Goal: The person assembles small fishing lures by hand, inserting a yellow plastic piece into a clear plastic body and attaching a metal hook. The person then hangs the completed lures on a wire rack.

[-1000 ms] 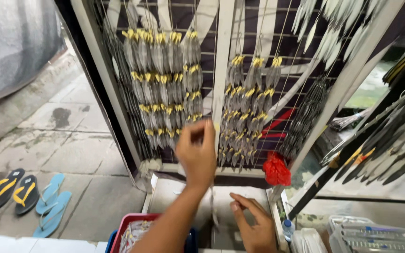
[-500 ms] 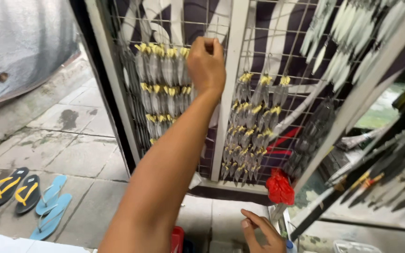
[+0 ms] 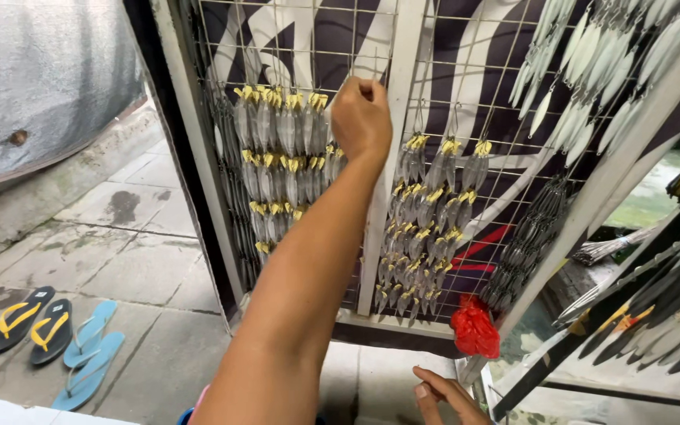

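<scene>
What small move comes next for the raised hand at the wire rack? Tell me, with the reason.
Probably ease the left hand down so what it pinches catches on the wire grid: the fist is closed against the mesh, level with the top row of yellow-tagged packets. What it holds is hidden.

Thin white-coated metal wire makes up the grid rack (image 3: 466,71), hung with glossy, silvery lures (image 3: 277,134) capped in yellow. A shiny red plastic bag (image 3: 474,329) crinkles below, and the concrete pavement (image 3: 135,260) looks rough, matt and stained

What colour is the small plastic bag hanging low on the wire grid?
Red small plastic bag, seen in the head view.
</scene>
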